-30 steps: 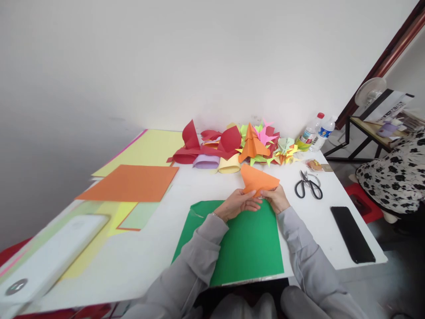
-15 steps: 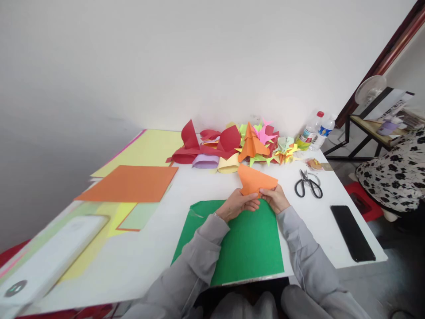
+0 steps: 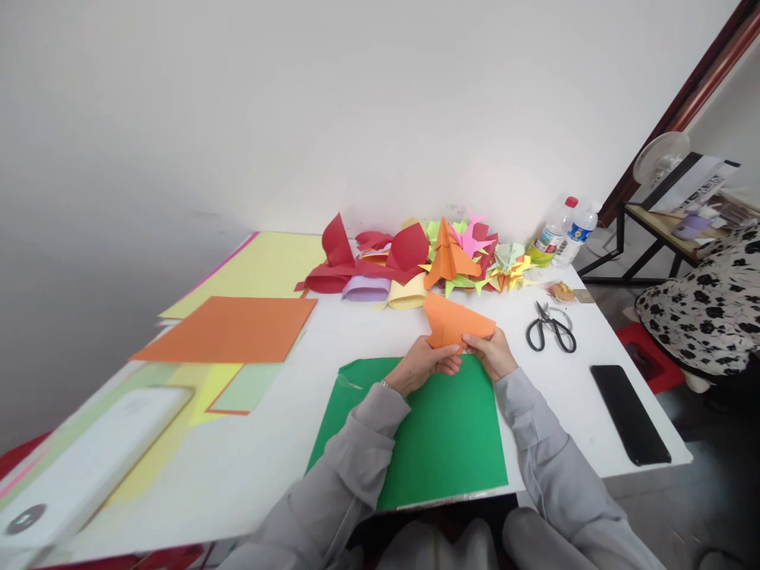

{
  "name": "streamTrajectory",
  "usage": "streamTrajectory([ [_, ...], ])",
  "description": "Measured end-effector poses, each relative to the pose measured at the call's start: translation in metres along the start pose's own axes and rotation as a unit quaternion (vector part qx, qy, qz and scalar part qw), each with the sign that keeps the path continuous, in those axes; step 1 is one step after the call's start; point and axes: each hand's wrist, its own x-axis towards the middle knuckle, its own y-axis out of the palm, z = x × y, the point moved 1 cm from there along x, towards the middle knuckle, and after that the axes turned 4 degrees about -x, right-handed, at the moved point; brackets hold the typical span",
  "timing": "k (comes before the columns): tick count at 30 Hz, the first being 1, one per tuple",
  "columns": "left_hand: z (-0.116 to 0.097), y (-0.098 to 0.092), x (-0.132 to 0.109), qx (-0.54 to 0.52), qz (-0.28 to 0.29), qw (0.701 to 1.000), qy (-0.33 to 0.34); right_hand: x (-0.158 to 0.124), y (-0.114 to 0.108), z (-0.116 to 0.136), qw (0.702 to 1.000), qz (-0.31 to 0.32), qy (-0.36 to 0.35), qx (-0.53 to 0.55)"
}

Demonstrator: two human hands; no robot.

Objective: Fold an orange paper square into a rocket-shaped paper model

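Both my hands hold a folded piece of orange paper (image 3: pixel 456 319) just above the far edge of a green board (image 3: pixel 451 443). My left hand (image 3: pixel 426 365) grips its lower left edge, thumb on top and fingers curled beneath. At the lower right edge, my right hand (image 3: pixel 494 354) pinches the paper with the thumb on its near face. The two thumbs are close together. Parts of the fingers are hidden behind the paper. Beyond it stands an orange folded paper plane (image 3: pixel 450 257) among other folded paper pieces.
Black-handled scissors (image 3: pixel 550 332) and a black phone (image 3: pixel 629 413) lie at the right. Two plastic bottles (image 3: pixel 549 237) stand by the wall. Orange sheets (image 3: pixel 231 328) and a white device (image 3: pixel 100 459) lie at the left. A person in a patterned garment (image 3: pixel 704 309) is at far right.
The view has shifted very slightly. Both hands keep their hold on the orange paper, with hardly any visible movement.
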Motion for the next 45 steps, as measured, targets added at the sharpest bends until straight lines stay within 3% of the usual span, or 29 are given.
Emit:
streamTrajectory([
  [11,-0.002,0.0,-0.001,-0.002,-0.002,1.0,0.001,0.002,-0.003,-0.006,0.999,0.008,-0.014,-0.028],
  [20,0.0,0.001,0.0,-0.006,-0.017,1.0,0.023,0.0,0.003,-0.001,1.0,-0.008,0.004,0.016],
  [28,-0.002,0.004,-0.002,0.012,-0.033,0.998,0.058,-0.002,0.009,-0.016,0.997,0.02,-0.014,-0.068],
  [45,-0.001,0.01,-0.003,0.021,-0.019,0.999,0.037,-0.002,0.01,-0.022,0.996,-0.081,-0.033,-0.012],
])
